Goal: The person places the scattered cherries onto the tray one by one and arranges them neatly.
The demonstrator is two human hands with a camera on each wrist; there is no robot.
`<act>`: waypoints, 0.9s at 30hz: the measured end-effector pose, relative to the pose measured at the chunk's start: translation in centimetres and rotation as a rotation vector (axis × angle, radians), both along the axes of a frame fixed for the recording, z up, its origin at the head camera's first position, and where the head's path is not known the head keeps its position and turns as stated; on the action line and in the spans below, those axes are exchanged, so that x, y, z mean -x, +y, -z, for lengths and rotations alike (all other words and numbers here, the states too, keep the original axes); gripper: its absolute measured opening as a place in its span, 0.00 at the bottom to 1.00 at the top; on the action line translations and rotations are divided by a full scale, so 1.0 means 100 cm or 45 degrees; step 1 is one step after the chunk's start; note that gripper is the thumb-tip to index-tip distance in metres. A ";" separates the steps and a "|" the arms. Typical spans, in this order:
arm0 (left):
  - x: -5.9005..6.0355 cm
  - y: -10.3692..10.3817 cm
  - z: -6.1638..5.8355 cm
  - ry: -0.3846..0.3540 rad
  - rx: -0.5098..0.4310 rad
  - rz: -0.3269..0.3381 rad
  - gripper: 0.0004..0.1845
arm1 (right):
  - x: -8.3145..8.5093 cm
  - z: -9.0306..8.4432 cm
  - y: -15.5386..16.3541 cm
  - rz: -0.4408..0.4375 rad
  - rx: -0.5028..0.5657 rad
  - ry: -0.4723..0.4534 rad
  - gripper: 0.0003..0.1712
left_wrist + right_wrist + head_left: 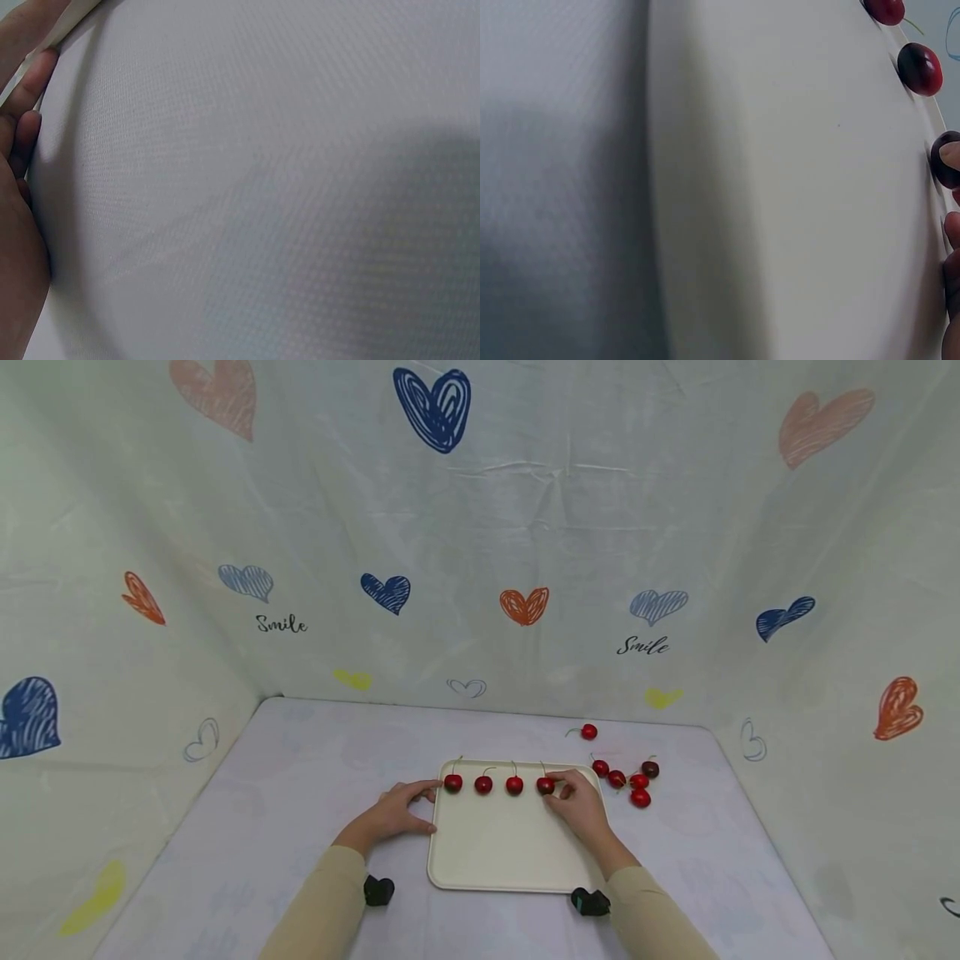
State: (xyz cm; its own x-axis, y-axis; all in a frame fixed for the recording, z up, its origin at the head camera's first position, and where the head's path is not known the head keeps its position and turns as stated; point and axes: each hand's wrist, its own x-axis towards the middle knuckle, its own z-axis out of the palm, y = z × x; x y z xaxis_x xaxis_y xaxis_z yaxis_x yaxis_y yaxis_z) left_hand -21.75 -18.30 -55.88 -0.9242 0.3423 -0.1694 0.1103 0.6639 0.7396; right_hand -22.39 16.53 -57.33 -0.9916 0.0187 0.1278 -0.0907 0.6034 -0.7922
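Row of four cherries [498, 784] ran left-right along tray [510, 852] far edge, right hand [581, 806] pinched rightmost cherry [545, 785], left hand [397, 814] lay relaxed, fingertips at leftmost cherry [453, 782].

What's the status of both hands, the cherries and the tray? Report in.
Left hand rests at cream rectangular tray edge. Right hand pinches fourth red cherry of row. Loose cherries wait right of tray. Nothing obstructing.

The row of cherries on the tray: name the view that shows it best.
The head view. It shows all four cherries in the row along the tray far edge, the right hand at the rightmost. The right wrist view catches only three at its frame edge. The left wrist view shows none, only cloth and tray rim.
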 end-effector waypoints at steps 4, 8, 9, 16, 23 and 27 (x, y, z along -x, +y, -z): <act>0.000 0.000 0.000 -0.004 -0.003 -0.006 0.40 | -0.001 -0.001 0.000 -0.003 0.003 -0.003 0.20; 0.000 0.001 -0.001 -0.009 -0.004 -0.009 0.41 | -0.002 -0.001 0.000 -0.012 0.018 0.010 0.20; 0.000 0.001 0.000 -0.010 -0.003 -0.010 0.41 | -0.002 -0.001 0.001 -0.012 0.021 0.013 0.19; 0.001 0.001 0.001 0.002 -0.004 -0.001 0.41 | 0.000 0.002 0.003 -0.024 0.038 0.017 0.19; 0.002 -0.001 0.002 0.021 -0.011 0.021 0.40 | 0.002 -0.002 0.012 -0.043 0.087 0.001 0.21; 0.002 -0.001 0.001 0.014 -0.015 0.019 0.40 | -0.001 -0.008 0.025 0.005 0.097 -0.043 0.21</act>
State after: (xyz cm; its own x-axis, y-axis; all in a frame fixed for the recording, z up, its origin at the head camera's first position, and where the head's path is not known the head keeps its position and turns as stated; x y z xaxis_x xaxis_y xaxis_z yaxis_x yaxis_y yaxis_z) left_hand -21.94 -18.41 -55.98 -0.9207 0.3583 -0.1550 0.1287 0.6535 0.7459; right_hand -22.30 18.99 -56.49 -0.9952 0.0314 0.0923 -0.0607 0.5414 -0.8386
